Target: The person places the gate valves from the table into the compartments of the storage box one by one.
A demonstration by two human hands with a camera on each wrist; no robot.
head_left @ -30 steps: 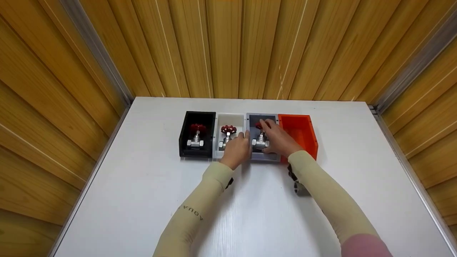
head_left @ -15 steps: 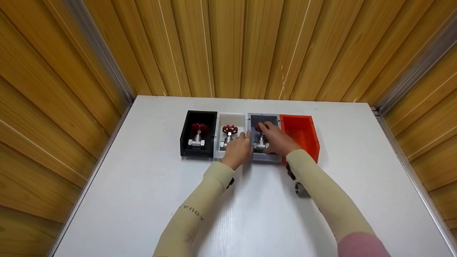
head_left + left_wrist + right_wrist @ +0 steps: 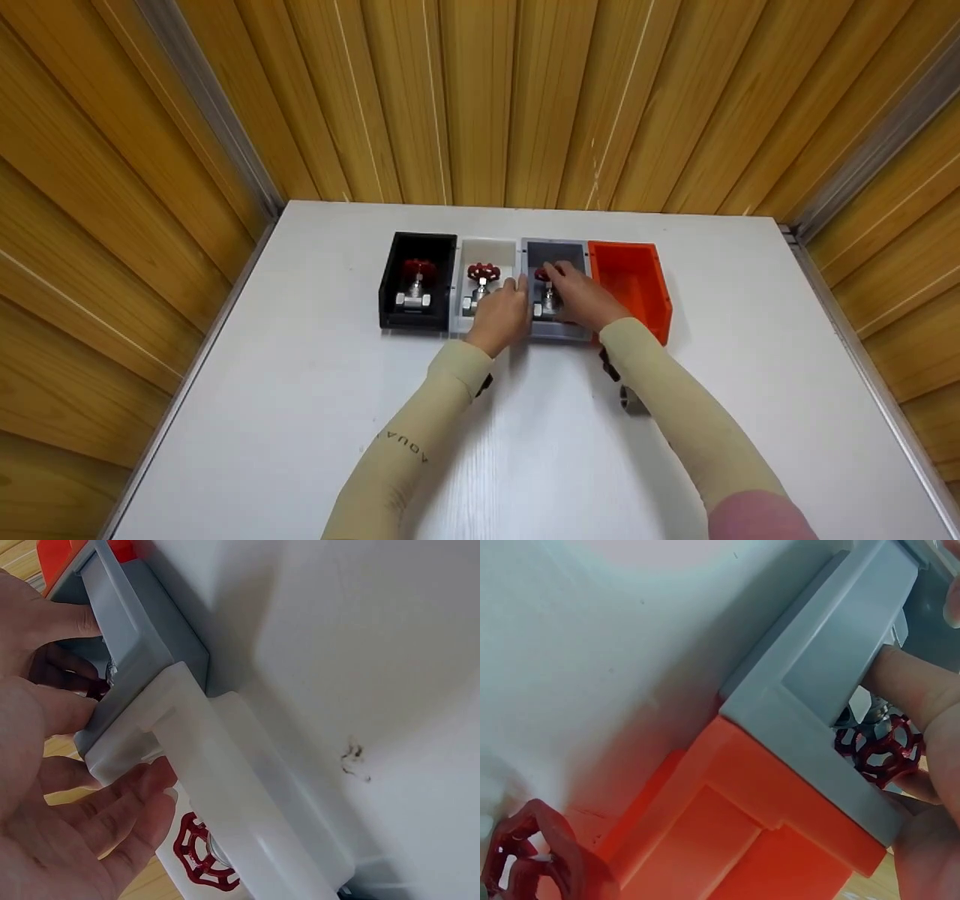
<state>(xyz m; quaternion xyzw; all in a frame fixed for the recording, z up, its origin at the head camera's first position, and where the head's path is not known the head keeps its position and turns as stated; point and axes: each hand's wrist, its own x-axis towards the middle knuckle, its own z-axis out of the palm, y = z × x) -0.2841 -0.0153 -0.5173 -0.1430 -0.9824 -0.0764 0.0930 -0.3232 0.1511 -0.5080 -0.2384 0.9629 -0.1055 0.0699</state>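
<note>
My right hand (image 3: 585,296) reaches into the grey bin (image 3: 556,249) and grips a valve (image 3: 549,300) with a red handwheel. In the right wrist view the thumb lies against its metal body, beside the handwheel (image 3: 885,750); other fingers are partly hidden. At the border of the white bin (image 3: 486,251) and the grey one, my left hand (image 3: 499,315) straddles the adjoining walls. The left wrist view shows its fingers (image 3: 150,817) curled into the white bin. A second valve (image 3: 481,281) stands in that bin, partly behind the left hand.
A black bin (image 3: 418,321) at the left end holds another valve (image 3: 414,292). At the right end sits an orange bin (image 3: 637,277). Below the right sleeve another valve (image 3: 628,401) lies on the white table (image 3: 300,412), mostly hidden. Wood-patterned panels (image 3: 480,97) enclose the table.
My right hand and the valve in the grey bin have shifted slightly toward the bin's front. The view itself moved a little at first. My left hand stays at the bin walls.
</note>
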